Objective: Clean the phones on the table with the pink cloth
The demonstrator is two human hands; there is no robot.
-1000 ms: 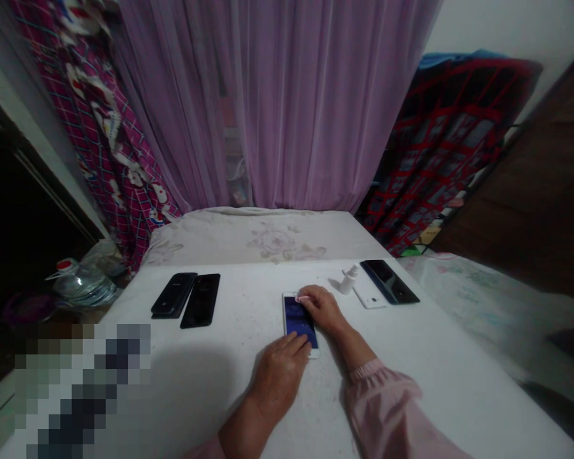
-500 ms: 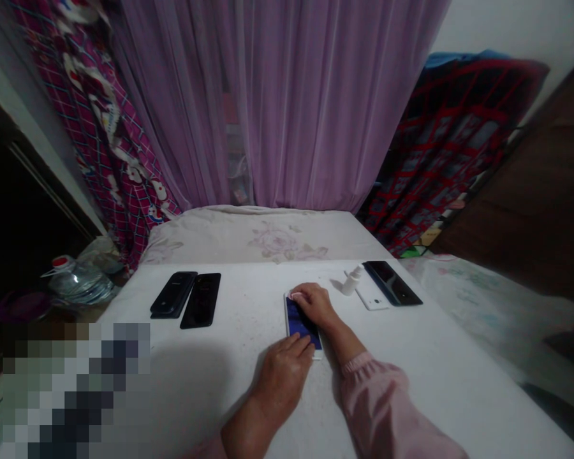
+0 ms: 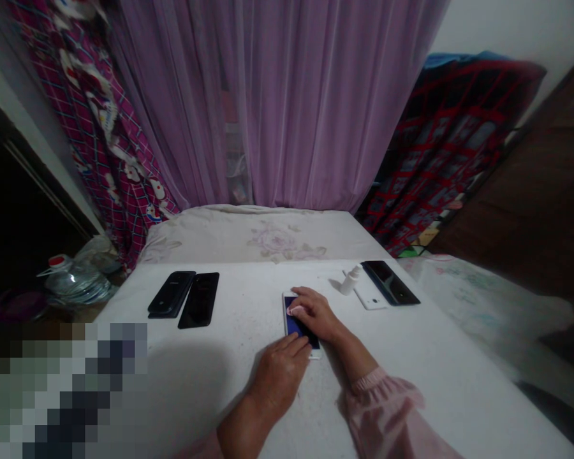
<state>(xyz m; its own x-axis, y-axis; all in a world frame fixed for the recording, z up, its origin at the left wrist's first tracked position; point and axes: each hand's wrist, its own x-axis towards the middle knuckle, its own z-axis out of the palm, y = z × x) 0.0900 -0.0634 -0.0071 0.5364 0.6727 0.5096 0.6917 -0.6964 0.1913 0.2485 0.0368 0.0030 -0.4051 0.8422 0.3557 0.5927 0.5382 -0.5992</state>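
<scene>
A white-framed phone (image 3: 294, 325) lies face up on the white table in front of me, its screen lit blue. My left hand (image 3: 281, 366) rests over its lower left part, fingers stretched flat across the bottom of the screen. My right hand (image 3: 316, 312) is closed on a small pink cloth (image 3: 295, 310) and presses it against the upper half of the screen. Most of the cloth is hidden under the fingers. Behind my right hand stands a white spray bottle (image 3: 350, 281), close to another white phone (image 3: 370, 296) lying face down.
Dark phones (image 3: 199, 299) lie at the left, two of them stacked (image 3: 172, 293). A further dark phone (image 3: 391, 283) lies at the right, beside the white one. Floral cloth (image 3: 272, 236) covers the table's far end. A large water bottle (image 3: 74, 280) stands beyond the left edge.
My right hand has slid the pink cloth a little down the screen toward me. My left hand and the phone have stayed in place.
</scene>
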